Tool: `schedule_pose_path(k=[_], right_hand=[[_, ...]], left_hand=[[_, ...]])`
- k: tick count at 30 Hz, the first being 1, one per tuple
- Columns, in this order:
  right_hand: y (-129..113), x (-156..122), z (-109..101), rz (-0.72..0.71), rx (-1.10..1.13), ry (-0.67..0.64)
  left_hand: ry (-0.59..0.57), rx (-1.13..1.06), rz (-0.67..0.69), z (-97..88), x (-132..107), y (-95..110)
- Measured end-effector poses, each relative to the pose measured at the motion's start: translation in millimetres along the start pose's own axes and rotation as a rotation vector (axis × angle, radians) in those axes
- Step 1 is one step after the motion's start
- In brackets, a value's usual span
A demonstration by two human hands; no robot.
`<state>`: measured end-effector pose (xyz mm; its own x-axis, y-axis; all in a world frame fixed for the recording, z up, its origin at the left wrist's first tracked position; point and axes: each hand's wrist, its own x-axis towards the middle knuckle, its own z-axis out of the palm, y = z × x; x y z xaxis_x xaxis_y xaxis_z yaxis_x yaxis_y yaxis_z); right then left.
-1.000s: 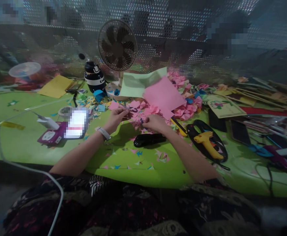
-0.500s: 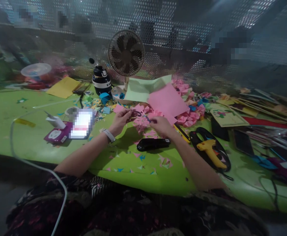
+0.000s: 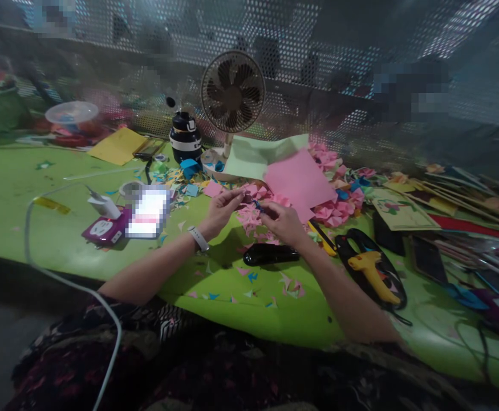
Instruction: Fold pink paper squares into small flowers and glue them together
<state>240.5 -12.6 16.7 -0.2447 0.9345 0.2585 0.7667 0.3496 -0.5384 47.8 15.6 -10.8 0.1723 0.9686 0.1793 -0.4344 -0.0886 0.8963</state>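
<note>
My left hand (image 3: 223, 212) is closed in a pinch above the pink paper scraps. A small dark thing shows at its fingertips, too blurred to name. Close by on the right, the fingers of my right hand (image 3: 281, 222) are pinched on a small blue piece (image 3: 256, 205) whose kind I cannot make out. Beneath both hands lies a heap of pink paper scraps (image 3: 251, 220). Nearer to me, a black stapler-like tool (image 3: 270, 254) rests on the green table (image 3: 223, 279). A pink paper sheet (image 3: 300, 182) lies just behind my right hand.
A lit phone (image 3: 147, 212) and a purple power socket (image 3: 104, 228) are at left. Behind stand a fan (image 3: 232, 91) and a dark jug (image 3: 185, 140). At right lie a yellow cutter (image 3: 323, 238), a yellow glue gun (image 3: 373, 277) and a painted card (image 3: 403, 210).
The view has shifted slightly, so everything sits a little further right. The dark loop by my left fingertips shows less, and the blue piece at my right fingers shows more plainly.
</note>
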Motion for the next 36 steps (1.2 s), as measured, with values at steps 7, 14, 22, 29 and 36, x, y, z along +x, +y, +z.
schedule_pose_path(k=[7, 14, 22, 29, 36], right_hand=[[-3.1, -0.1, -1.7, -0.002, -0.060, 0.010], [-2.2, 0.0, -2.1, -0.036, -0.045, 0.001], [-3.7, 0.9, -5.2, -0.022, 0.001, 0.011], [-2.5, 0.3, -4.9, -0.016, 0.024, 0.015], [-4.7, 1.1, -6.2, -0.015, 0.045, -0.011]], left_hand=[[0.040, -0.062, -0.067, 0.0, 2.4, -5.9], [0.017, -0.078, -0.070, 0.1, 0.3, -5.3], [-0.024, -0.080, -0.058, 1.1, -2.1, -2.9], [-0.013, -0.060, -0.062, 1.4, -3.4, -2.0], [-0.034, 0.000, -0.056, 0.9, -5.3, 0.5]])
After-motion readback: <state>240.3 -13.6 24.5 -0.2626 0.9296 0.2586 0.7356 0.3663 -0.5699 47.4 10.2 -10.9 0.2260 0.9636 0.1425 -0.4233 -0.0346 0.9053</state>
